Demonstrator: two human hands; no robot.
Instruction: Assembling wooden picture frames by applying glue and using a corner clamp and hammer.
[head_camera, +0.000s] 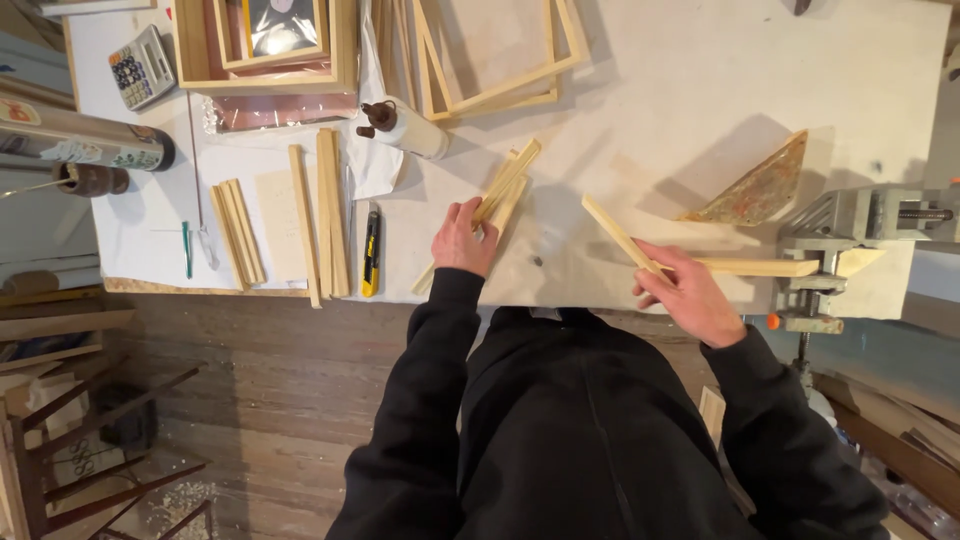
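Both arms in black sleeves, reaching forward over the near edge of the workbench (600, 60). Left hand (462, 240) well in from that edge, back up, fingers curled and pressed down, thumb tucked toward the body. Right hand (688, 292) lies right at the edge, turned partly on its side, fingers closed in a grip, thumb on top. Elbows bent, hands well apart.

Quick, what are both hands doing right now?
Left hand: closed on a bundle of wood strips.
Right hand: closed, holding one wood strip.
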